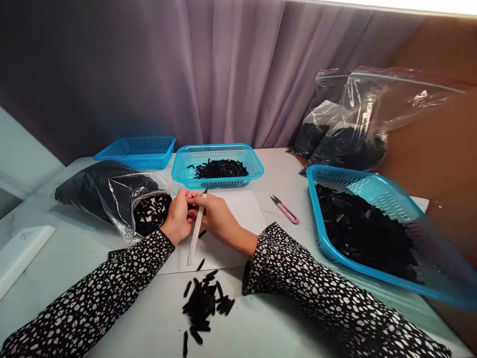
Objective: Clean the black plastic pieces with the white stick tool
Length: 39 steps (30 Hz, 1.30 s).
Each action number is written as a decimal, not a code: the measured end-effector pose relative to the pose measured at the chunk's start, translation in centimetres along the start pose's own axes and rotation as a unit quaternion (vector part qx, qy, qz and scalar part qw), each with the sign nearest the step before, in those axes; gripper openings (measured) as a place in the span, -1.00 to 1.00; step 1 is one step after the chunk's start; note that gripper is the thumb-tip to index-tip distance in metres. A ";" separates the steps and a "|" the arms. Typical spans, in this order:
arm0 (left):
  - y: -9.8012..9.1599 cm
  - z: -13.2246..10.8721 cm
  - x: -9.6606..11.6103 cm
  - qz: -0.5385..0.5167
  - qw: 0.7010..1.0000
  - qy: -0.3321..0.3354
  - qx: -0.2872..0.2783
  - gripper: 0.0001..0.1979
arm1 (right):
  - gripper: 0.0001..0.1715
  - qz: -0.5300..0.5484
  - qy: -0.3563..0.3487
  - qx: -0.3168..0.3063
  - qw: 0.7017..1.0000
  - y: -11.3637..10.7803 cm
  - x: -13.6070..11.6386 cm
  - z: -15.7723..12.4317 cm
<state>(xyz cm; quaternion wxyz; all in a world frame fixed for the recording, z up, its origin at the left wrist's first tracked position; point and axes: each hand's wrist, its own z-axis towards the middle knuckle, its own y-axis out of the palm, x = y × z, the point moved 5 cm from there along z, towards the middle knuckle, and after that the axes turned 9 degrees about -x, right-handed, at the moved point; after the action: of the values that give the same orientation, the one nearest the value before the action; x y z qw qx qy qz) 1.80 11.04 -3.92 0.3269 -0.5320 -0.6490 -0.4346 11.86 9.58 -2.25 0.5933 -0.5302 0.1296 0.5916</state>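
My left hand (180, 215) is closed in a pinch above the white sheet, fingertips meeting those of my right hand. A bit of a small black strip (191, 206) shows between the fingers; most of it is hidden. My right hand (218, 216) is closed round a slim white stick-like tool (196, 233) with a dark tip pointing up and away. Beneath both hands lies a white paper sheet (244, 211). Nearer to me is a loose pile of small black strips (203, 303). To the left, a clear plastic bag (100, 191) of black strips lies with its mouth towards my left hand.
Behind my hands stands a light blue basket (218, 185) with black strips, beside another blue basket (149, 161). Pink thread snips (286, 211) lie on the right. Further right are a large blue basket (322, 243) of black pieces and filled zip bags (350, 134). A white object (24, 253) sits far left.
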 end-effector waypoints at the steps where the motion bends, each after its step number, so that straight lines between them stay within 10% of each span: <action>1: 0.0 -0.1 0.0 -0.010 1.000 -0.008 -0.010 -0.60 | -0.70 -0.003 -0.001 -0.006 1.000 -0.1 0.0 0.1; 15: -0.3 -3.9 0.3 0.034 0.980 0.064 -0.184 -0.64 | -0.68 0.271 0.124 0.028 0.954 -2.6 2.1 -3.7; 39: 0.0 -4.2 -0.3 0.084 0.972 0.108 -0.189 -0.64 | -0.62 0.354 0.136 0.062 0.923 -2.4 1.6 -4.7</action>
<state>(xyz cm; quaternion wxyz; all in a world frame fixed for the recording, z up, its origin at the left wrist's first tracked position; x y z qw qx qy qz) 1.73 7.06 -2.51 0.3240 -0.5869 -0.4684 -0.5754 16.48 7.47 -4.29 0.3535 -0.4873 0.4251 0.6760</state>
